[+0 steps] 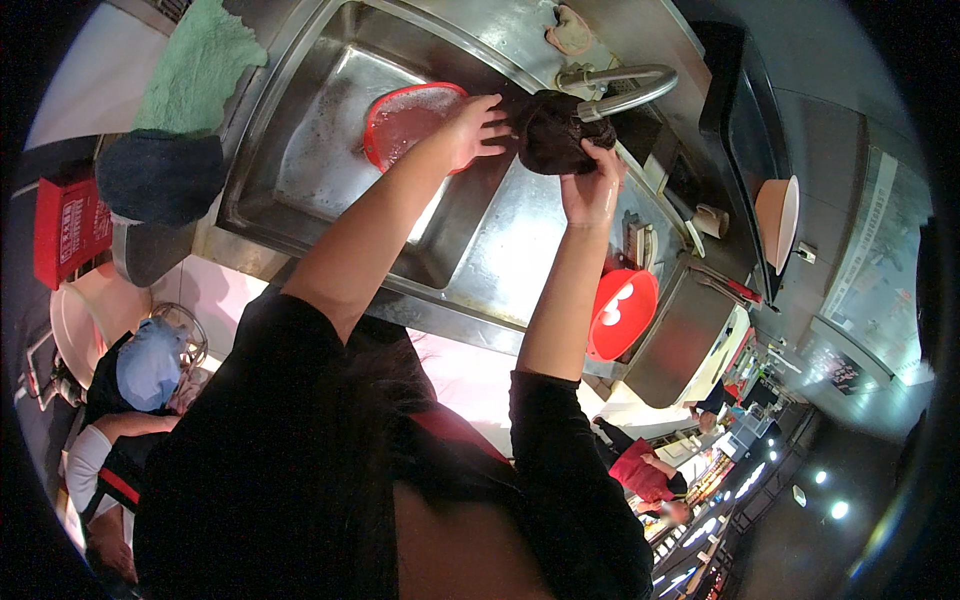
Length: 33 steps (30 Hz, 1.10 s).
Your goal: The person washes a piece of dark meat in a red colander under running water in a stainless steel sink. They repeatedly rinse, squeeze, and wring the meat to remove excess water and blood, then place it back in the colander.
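Note:
My right hand (592, 187) grips the lower edge of a dark brown cloth (555, 139), wadded up beneath the spout of the curved metal faucet (637, 79). Just left of the cloth, my left hand (478, 135) is spread with nothing in it, over the right edge of a red plastic basin (409, 124). Cloudy water fills that basin. It sits inside a stainless steel sink (281, 217), where foamy water covers part of the bottom.
A green towel (199, 67) and a dark cloth (161, 176) drape over the sink's left end. Right of my forearm stands a red bowl (622, 330) with white round shapes. A black shelf (750, 142) holds a beige bowl (778, 217). A person in a blue cap (152, 364) is at lower left.

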Motion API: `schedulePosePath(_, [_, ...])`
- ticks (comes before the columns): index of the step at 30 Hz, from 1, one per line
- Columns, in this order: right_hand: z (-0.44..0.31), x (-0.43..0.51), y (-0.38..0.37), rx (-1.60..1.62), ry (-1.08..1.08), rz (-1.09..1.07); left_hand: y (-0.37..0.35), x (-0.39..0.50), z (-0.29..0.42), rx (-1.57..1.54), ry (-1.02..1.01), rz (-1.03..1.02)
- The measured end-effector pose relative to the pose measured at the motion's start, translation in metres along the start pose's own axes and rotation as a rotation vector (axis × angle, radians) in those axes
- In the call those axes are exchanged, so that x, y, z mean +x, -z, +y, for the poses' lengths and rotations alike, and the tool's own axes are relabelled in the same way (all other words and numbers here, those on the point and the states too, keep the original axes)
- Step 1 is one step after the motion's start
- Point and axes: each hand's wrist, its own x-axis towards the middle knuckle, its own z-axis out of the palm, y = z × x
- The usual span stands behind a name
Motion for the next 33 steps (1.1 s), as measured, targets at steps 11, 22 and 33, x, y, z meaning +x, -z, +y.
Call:
schedulePosePath(11, [0.014, -0.013, -0.027, -0.018, 0.067, 0.039, -0.017, -0.011, 0.0, -0.224, 0.109, -0.142])
schedulePosePath(22, [0.028, -0.017, -0.025, -0.086, 0.231, 0.074, -0.028, -0.019, -0.02, -0.402, 0.061, -0.296])
schedulePosePath(33, [0.017, -0.011, -0.003, -0.212, 0.213, -0.02, -0.034, -0.007, 0.011, -0.128, 0.15, -0.401])
